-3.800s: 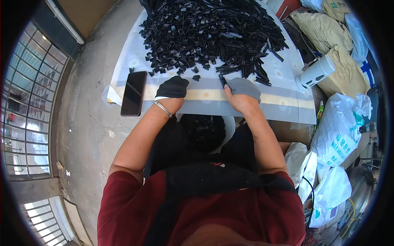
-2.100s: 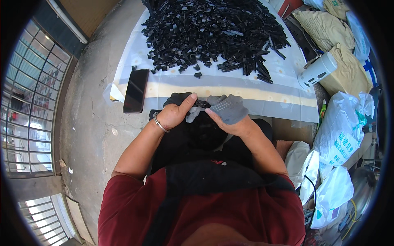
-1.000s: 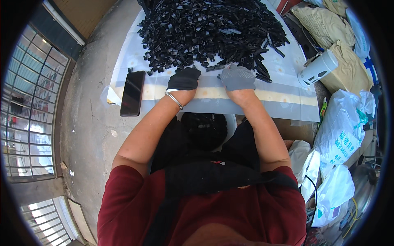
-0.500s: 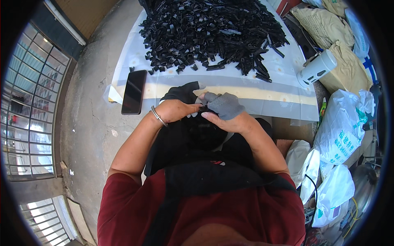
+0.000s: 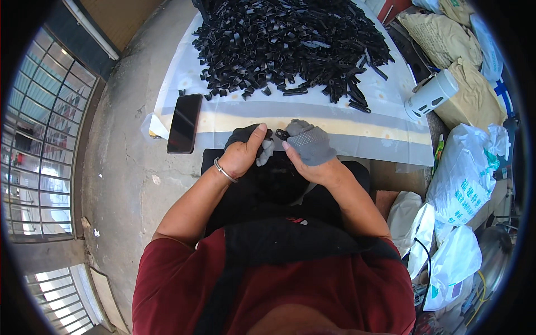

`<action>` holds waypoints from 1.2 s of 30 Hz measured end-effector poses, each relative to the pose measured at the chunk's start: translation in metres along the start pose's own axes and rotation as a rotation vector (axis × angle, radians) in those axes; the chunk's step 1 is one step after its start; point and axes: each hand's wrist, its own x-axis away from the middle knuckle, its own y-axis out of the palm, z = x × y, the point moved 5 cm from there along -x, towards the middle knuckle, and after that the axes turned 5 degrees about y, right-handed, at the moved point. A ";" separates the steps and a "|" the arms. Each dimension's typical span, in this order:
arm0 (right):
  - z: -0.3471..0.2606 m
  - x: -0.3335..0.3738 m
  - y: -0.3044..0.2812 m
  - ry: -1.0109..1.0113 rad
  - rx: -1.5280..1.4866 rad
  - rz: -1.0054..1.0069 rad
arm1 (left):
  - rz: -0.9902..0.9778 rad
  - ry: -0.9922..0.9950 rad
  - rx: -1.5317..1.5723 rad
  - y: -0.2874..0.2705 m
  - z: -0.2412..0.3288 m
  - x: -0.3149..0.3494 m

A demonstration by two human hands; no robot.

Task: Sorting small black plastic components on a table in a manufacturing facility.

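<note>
My R hand (image 5: 307, 146), in a grey dotted glove, has a small black plastic piece (image 5: 282, 134) pinched btwn thumb & fingers, just above the table's near edge; its lower end is hidden by my grip. My L hand (image 5: 244, 152), black glove w/ grey fingertips, is curled just beside it, thumb up; can't tell if there's a pc. in it. Below, btwn my knees, a round tub (image 5: 307, 191) holds dark parts (image 5: 279, 181), mostly in shadow; hands & lap hide most of its rim. Past my hands, tablecloth (image 5: 363, 132) w/ a big pile of black plastic parts (image 5: 290, 53), cut off at top. Phone (image 5: 184, 124) on L, screen dark; white tumbler (image 5: 432, 95) tilted on R. Farther R: brown sack (image 5: 472, 100) & whitish plastic bag (image 5: 458, 173), contents unclear.
</note>
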 end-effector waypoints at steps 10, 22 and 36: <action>-0.006 0.007 -0.003 -0.058 0.205 0.036 | -0.084 0.142 -0.197 0.002 0.014 -0.001; 0.009 -0.005 0.006 0.150 0.103 -0.300 | 0.047 0.305 -0.835 -0.022 0.031 -0.037; 0.071 -0.069 0.010 0.254 0.517 -0.103 | 0.071 0.443 -1.083 -0.014 0.000 -0.110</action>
